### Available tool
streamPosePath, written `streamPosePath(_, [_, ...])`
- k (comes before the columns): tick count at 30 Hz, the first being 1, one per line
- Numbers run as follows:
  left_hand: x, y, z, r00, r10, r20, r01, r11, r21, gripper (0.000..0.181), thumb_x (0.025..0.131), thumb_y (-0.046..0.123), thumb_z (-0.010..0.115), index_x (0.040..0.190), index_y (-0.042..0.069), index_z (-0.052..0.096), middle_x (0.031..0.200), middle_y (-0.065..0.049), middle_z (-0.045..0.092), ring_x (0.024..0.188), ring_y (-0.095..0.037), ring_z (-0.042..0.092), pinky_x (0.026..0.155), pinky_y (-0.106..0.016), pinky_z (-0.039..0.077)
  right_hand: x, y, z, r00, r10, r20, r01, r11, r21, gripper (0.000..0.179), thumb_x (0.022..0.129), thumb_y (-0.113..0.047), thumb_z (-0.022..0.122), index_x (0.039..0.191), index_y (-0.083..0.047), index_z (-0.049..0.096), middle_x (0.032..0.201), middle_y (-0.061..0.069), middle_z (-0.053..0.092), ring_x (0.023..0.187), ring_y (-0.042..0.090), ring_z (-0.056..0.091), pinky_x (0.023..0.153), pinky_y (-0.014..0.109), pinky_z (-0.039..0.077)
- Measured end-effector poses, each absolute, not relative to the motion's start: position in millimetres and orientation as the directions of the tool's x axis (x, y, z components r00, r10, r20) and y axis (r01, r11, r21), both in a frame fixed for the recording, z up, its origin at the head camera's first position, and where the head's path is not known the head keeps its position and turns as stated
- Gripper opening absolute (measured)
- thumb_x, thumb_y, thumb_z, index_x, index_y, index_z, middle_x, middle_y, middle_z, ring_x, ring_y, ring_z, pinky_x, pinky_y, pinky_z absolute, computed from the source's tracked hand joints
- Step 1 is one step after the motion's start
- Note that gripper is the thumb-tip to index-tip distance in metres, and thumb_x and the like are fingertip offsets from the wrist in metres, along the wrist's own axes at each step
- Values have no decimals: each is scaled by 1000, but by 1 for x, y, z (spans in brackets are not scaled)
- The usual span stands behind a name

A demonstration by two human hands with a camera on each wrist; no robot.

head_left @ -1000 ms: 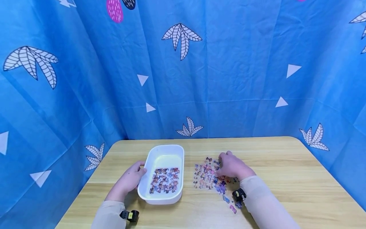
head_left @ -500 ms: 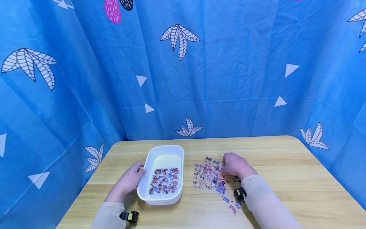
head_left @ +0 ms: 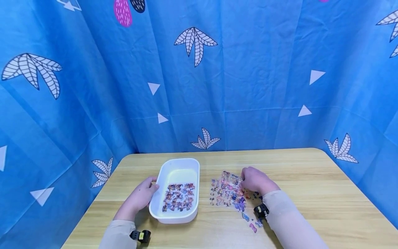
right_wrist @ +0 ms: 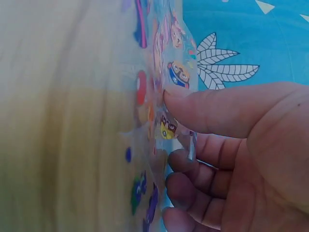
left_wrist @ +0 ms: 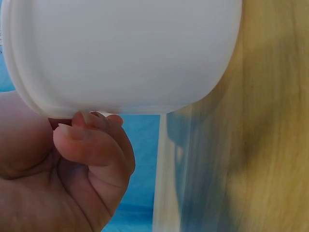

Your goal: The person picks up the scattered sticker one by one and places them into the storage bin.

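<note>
My left hand (head_left: 141,193) grips the left rim of a white plastic tub (head_left: 175,219). In the left wrist view its curled fingers (left_wrist: 91,145) lie right at the tub's wall. A sheet of small colourful cartoon stickers (head_left: 178,197) lies in the tub's near half. To the right of the tub, several clear sticker sheets (head_left: 222,199) overlap on the table. My right hand (head_left: 256,181) pinches the right edge of a clear sticker sheet (head_left: 231,178) between thumb and fingers. The right wrist view shows this sheet (right_wrist: 178,72) bent up from the others.
Loose sticker pieces in blue (head_left: 245,217) and pink (head_left: 253,227) lie near my right sleeve. The wooden table (head_left: 317,193) reaches back to a blue patterned curtain (head_left: 255,83) that hangs behind and at both sides.
My right hand's fingers have drawn together at the sheets' right edge, and the top sheet is now lifted and bent. My left hand and the tub have stayed in place.
</note>
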State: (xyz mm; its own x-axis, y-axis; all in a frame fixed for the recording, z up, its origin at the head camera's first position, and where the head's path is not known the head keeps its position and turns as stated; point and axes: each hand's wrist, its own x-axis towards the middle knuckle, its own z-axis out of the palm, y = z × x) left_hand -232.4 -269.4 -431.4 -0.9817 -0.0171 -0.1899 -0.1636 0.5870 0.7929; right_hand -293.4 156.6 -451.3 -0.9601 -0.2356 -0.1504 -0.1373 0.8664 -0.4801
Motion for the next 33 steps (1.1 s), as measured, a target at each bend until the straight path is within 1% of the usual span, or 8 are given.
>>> streamPosePath(6, [-232,-270,-431,-981,-14,-192,-163,591,790,40,110,25,42,145,7,46,100,-11,61,83,-24,62,69,-37,51,-294,157,-451,-960,-244,-137,-148,859,-490,13,90,-13,72,91,-10,59,83,2,58,72,20,55,65,39,48])
streamPosePath(11, [-231,-270,-430,-984,-7,-180,-150,584,797,39,109,23,43,144,5,47,100,-12,60,83,-24,62,68,-38,52,-295,158,-454,-963,-236,-133,-135,843,-520,18,90,-10,69,100,-8,54,85,5,57,70,22,53,62,38,46])
streamPosePath(15, [-231,-269,-430,-986,6,-165,-132,576,806,40,109,22,43,144,2,46,101,-13,60,84,-23,62,68,-39,53,-296,159,-456,-962,-243,-126,-139,831,-539,24,88,-6,69,107,-5,53,88,6,56,71,22,53,62,38,45])
streamPosePath(21, [-231,-269,-430,-985,-5,-173,-144,580,802,40,109,22,43,145,4,47,102,-13,60,85,-24,63,69,-39,53,-296,160,-455,-961,-248,-120,-145,827,-543,3,98,-10,60,95,-10,59,81,3,57,68,21,52,59,37,44])
streamPosePath(23, [-232,-269,-431,-984,-11,-179,-152,584,798,39,109,22,43,145,5,47,102,-12,61,85,-24,63,70,-39,53,-296,161,-453,-962,-248,-112,-146,820,-554,7,100,-11,57,95,-11,62,80,3,58,66,21,52,58,37,44])
streamPosePath(27, [-233,-270,-431,-983,-14,-182,-155,591,792,39,109,22,43,144,6,48,101,-12,61,85,-24,62,70,-38,52,-295,164,-447,-964,-253,-81,-160,796,-584,12,101,-15,56,95,-12,66,78,2,60,63,20,52,58,38,45])
streamPosePath(29, [-233,-270,-432,-983,-14,-182,-154,594,789,39,109,23,43,144,6,48,101,-12,61,84,-24,62,70,-38,52,-296,167,-442,-962,-265,-59,-177,779,-602,15,101,-17,56,93,-12,67,78,2,60,62,20,52,59,37,45])
streamPosePath(33, [-233,-270,-433,-984,-15,-180,-153,594,790,39,109,23,43,144,7,48,101,-12,60,84,-24,62,69,-38,52,-297,172,-432,-960,-281,-13,-209,744,-635,15,103,-18,55,97,-12,67,74,3,58,62,19,51,61,37,46])
